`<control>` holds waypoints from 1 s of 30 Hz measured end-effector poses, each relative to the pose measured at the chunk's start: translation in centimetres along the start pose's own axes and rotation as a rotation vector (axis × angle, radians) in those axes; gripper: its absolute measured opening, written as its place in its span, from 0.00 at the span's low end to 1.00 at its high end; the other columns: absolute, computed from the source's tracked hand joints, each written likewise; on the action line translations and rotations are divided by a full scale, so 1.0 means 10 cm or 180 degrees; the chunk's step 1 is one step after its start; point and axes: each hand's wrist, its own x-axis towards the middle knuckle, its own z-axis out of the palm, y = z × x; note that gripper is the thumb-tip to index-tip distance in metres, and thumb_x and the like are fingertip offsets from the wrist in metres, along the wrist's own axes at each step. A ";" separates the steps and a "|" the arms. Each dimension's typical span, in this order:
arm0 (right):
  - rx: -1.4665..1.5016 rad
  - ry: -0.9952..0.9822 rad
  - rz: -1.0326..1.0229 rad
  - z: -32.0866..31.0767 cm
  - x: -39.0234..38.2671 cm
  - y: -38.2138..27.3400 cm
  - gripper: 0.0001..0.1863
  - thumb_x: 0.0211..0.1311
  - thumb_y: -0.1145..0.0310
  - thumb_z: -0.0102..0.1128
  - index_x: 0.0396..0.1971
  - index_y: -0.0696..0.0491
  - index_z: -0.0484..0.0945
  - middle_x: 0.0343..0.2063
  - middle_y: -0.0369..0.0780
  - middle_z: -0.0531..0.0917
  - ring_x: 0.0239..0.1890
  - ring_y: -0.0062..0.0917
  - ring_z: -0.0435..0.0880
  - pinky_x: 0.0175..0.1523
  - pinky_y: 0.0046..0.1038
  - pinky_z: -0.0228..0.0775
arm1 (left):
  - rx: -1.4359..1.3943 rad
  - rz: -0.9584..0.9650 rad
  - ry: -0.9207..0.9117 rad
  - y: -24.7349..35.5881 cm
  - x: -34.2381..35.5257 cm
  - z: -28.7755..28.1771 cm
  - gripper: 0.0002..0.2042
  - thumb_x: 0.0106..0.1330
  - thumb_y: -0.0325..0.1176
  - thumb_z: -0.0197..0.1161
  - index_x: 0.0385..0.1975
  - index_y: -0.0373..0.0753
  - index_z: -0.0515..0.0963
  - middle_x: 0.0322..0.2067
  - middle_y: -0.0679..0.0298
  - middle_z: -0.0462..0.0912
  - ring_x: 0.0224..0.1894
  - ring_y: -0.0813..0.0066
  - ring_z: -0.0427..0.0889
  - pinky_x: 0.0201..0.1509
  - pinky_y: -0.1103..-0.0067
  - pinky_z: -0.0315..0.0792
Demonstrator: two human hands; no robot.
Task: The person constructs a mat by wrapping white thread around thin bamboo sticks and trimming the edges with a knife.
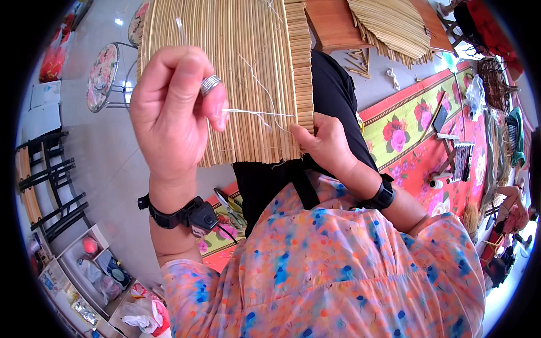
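Your left hand (pixel 174 104) is raised over the stalk panel (pixel 236 42), thumb and fingers drawn together and clamped on the white thread (pixel 253 111). A silver coiled ring (pixel 210 84) sits on one of its fingers. Your right hand (pixel 327 143) is clamped on the lower right edge of the stalk panel, the thumb lying on the upper face; you hide the other fingertips, so their exact placement cannot be told.

The stalk panel lies in front of your torso, partly over your black trousers (pixel 337 84). Its straw-coloured stalks run lengthwise, with a strip of crosswise stalk ends (pixel 304 73) along the right side. The white thread runs from your left fingers across to that side, near your right thumb; finer loose strands lie on the panel's face.

You wear black straps at both wrists, the left strap (pixel 174 217) carrying a small black device (pixel 203 214).

Beyond your knees, a reddish-brown worktop (pixel 332 25) bears a second stalk panel (pixel 391 25). Short cut stalks (pixel 358 62) lie on the floor beside it. A floral mat (pixel 403 149) covers the floor to your right. To your left stands a round floral-seated stool (pixel 103 77); nearer to you, a pink ball (pixel 89 244) rests in a box (pixel 72 256).
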 end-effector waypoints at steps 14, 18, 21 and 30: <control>0.0188 0.0151 -0.0398 0.05 -0.04 0.08 0.14 0.64 0.66 0.58 0.36 0.65 0.75 0.24 0.43 0.82 0.24 0.19 0.81 0.31 0.26 0.77 | 0.1900 0.0695 0.0272 -0.08 0.06 -0.34 0.06 0.72 0.30 0.53 0.36 0.34 0.75 0.24 0.64 0.77 0.22 0.78 0.76 0.23 0.80 0.70; 0.0180 -0.0048 -0.0079 -0.01 -0.05 0.01 0.14 0.65 0.66 0.58 0.36 0.64 0.72 0.24 0.41 0.82 0.24 0.20 0.82 0.28 0.26 0.76 | 0.3734 -0.0123 -0.0217 -0.01 -0.13 -0.29 0.02 0.68 0.27 0.58 0.36 0.37 0.76 0.18 0.62 0.76 0.21 0.75 0.80 0.24 0.77 0.71; 0.0258 -0.0075 -0.0057 -0.03 -0.05 -0.05 0.13 0.63 0.67 0.60 0.35 0.64 0.72 0.22 0.41 0.81 0.23 0.20 0.82 0.27 0.25 0.75 | 0.3602 -0.0341 -0.0718 -0.17 -0.27 -0.18 0.02 0.65 0.27 0.60 0.35 0.39 0.75 0.16 0.59 0.73 0.18 0.68 0.78 0.22 0.75 0.69; 0.0036 -0.0143 -0.0214 -0.14 -0.03 -0.01 0.14 0.55 0.70 0.65 0.34 0.63 0.72 0.24 0.42 0.81 0.26 0.20 0.81 0.33 0.26 0.76 | 0.3497 -0.0699 -0.1379 -0.43 -0.38 0.02 0.04 0.67 0.28 0.58 0.36 0.35 0.77 0.16 0.60 0.73 0.17 0.70 0.74 0.23 0.77 0.68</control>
